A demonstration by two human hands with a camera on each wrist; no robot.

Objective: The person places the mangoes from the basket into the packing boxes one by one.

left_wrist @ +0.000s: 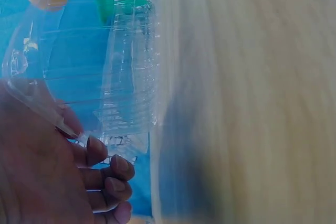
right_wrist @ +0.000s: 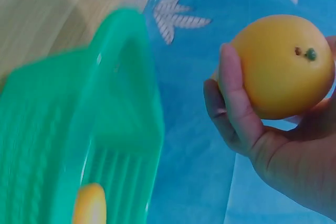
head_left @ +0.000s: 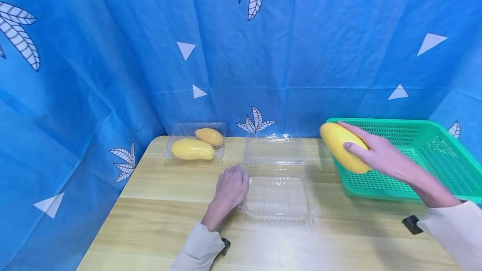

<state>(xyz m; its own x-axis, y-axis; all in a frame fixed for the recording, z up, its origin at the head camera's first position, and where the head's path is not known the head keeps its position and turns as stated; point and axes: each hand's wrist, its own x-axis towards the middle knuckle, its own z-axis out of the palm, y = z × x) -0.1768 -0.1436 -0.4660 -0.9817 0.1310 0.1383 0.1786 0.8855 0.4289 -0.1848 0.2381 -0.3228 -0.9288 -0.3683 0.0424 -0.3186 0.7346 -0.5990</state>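
Note:
My right hand [head_left: 363, 149] grips a large yellow mango [head_left: 340, 145] above the left edge of the green basket [head_left: 376, 195]. In the right wrist view the mango [right_wrist: 283, 72] shows its stem end, with fingers wrapped round it. My left hand [head_left: 230, 187] is at the left edge of a clear plastic clamshell box [head_left: 278, 200], which lies with its lid [head_left: 275, 149] folded back. In the left wrist view the thumb and curled fingers pinch the rim of the box [left_wrist: 79, 87]. No fruit lies in this box.
A second clear box [head_left: 222, 147] at the back left holds a yellow mango [head_left: 193, 149] and a smaller orange-yellow one [head_left: 209, 136]. A yellow-orange tip of a fruit [right_wrist: 90, 205] shows by the basket. The blue curtain [head_left: 241, 53] hangs behind the wooden table [head_left: 162, 229].

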